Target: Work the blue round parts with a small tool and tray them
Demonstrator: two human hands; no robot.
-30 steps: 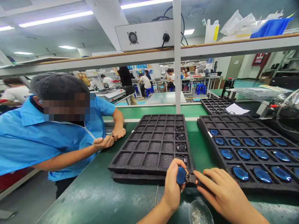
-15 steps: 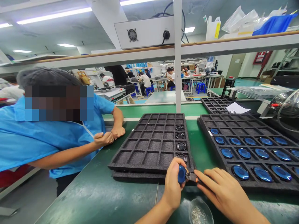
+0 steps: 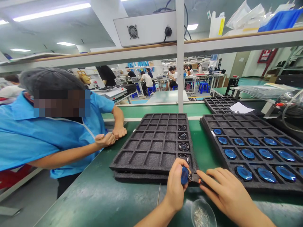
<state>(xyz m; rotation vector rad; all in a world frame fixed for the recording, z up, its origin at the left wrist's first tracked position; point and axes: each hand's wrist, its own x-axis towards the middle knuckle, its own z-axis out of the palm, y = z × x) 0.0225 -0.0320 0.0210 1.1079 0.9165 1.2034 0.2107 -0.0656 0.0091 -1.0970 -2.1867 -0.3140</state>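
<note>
My left hand (image 3: 175, 186) is closed around a round blue part (image 3: 184, 175) with a dark edge, held on its side above the bench. My right hand (image 3: 227, 192) grips small pliers (image 3: 194, 177) with dark metal jaws and a bit of orange at the handle. The jaws meet the edge of the blue part; what lies between them is too small to tell. Below the hands stands a clear round dish (image 3: 203, 214) with many small pale pieces. Just beyond is a black foam tray (image 3: 151, 157), with black round parts (image 3: 184, 146) in its right column.
Another foam tray (image 3: 227, 118), at right, holds rows of blue round parts (image 3: 247, 154). A person in blue (image 3: 78, 135) sits at left, forearms by the bench (image 3: 94, 195). Behind are a third tray (image 3: 217, 105), white paper (image 3: 241, 107), an upright post (image 3: 180, 63) and an overhead shelf (image 3: 146, 52).
The view has shifted slightly. Both hands keep nearly the same place and hold; a little more of the pliers' orange handle shows. The seated person's head has moved slightly right.
</note>
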